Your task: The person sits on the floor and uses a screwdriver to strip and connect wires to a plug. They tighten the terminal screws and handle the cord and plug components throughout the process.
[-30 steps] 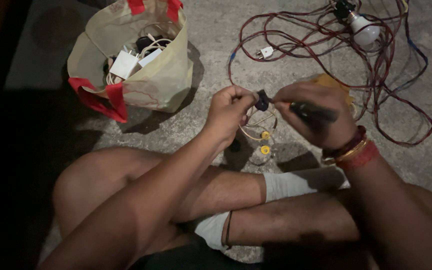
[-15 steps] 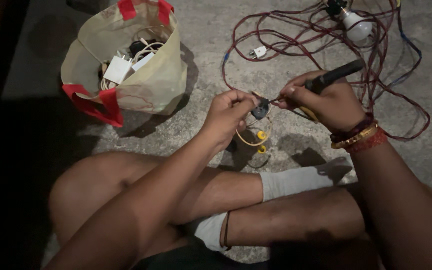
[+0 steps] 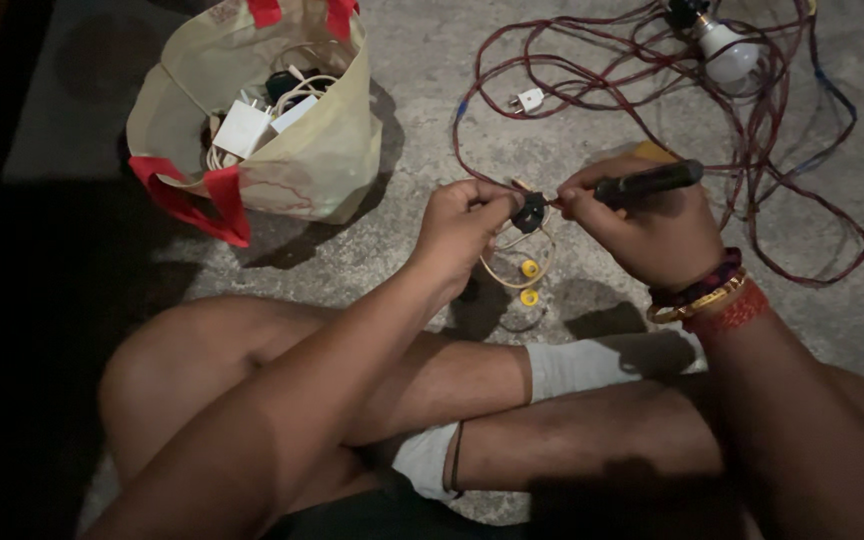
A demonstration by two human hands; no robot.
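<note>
Centrally, a small black electrical fitting (image 3: 529,212) sits pinched in the fingertips of the left hand (image 3: 462,228), above the person's crossed legs, with a pale looped wire (image 3: 512,268) ending in two yellow caps (image 3: 529,282) hanging beneath it to the concrete floor (image 3: 592,110). Closed around a dark-handled tool (image 3: 647,181), probably a screwdriver though its tip is hard to make out, the right hand (image 3: 647,230) holds the tool's end against the fitting. Farther out lie a tangle of red cable (image 3: 752,140) with a white bulb (image 3: 727,50) and a small white plug (image 3: 529,99), and, to the left, a beige bag (image 3: 312,165) with red handles, holding white chargers and cords.
</note>
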